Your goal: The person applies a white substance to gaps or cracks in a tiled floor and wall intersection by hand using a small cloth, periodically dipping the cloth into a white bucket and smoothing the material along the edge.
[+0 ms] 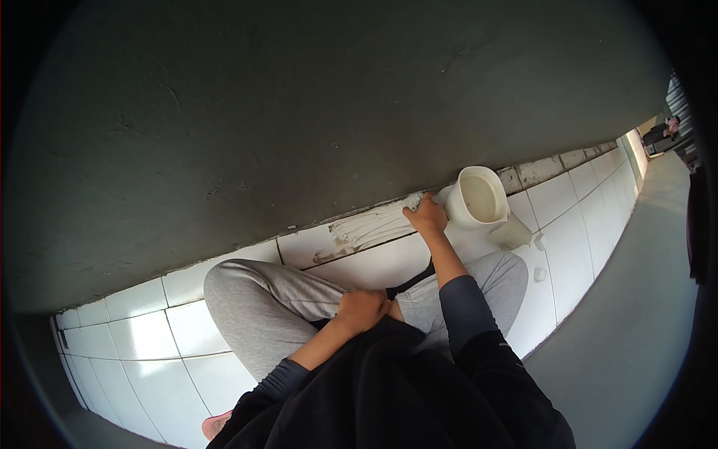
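Note:
My right hand [428, 215] presses a small whitish piece [413, 200], its kind unclear, onto a floor tile at the foot of the dark wall. White streaks of paste [366, 227] with brownish patches cover that tile, left of the hand. Just right of the hand stands a white plastic jug [479, 197] with cloudy liquid in it. Curled in my lap, my left hand [364, 310] lies by my ankle; its fingertips are hidden, so I cannot see whether it holds anything.
A dark grey wall [314, 112] rises along the white tiled floor [202, 329]. Beside the jug are a pale translucent thing [512, 232] and small whitish bits [540, 275]. My crossed legs in grey trousers [258, 307] sit close by. A person [662, 132] is far off at right.

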The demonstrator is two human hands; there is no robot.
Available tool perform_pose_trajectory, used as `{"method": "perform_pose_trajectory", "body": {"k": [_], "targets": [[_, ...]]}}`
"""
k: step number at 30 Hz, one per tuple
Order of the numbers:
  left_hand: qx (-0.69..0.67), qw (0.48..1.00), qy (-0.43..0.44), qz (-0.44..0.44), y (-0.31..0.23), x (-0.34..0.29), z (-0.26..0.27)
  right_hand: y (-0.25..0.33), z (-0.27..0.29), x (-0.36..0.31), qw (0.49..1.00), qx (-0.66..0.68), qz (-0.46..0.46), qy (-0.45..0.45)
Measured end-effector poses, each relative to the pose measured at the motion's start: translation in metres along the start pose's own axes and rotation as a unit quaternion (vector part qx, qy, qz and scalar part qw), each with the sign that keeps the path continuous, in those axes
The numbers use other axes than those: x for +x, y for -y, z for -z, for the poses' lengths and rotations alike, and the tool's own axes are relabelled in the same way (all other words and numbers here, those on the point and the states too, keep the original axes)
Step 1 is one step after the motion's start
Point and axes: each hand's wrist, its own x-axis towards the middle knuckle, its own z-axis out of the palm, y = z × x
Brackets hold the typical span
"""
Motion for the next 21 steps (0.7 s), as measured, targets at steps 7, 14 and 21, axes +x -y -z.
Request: {"method": "perform_pose_trajectory", "body": {"k": [7,14,21], "targets": [[0.001,1.000,0.012,-0.003,0.003,0.014,-0.013,0.030,-0.022,-0.027,0.996,-0.022,0.080,0.011],[-0.013,1.000,-0.001,-0.007,0.003,0.016,-0.015,0.012,-0.016,-0.027,0.995,-0.018,0.102,0.002],[-0.061,0.997,-0.045,0.005,-0.015,0.023,-0.019,0.007,-0.014,-0.026,0.998,-0.001,0.065,-0.008]]}}
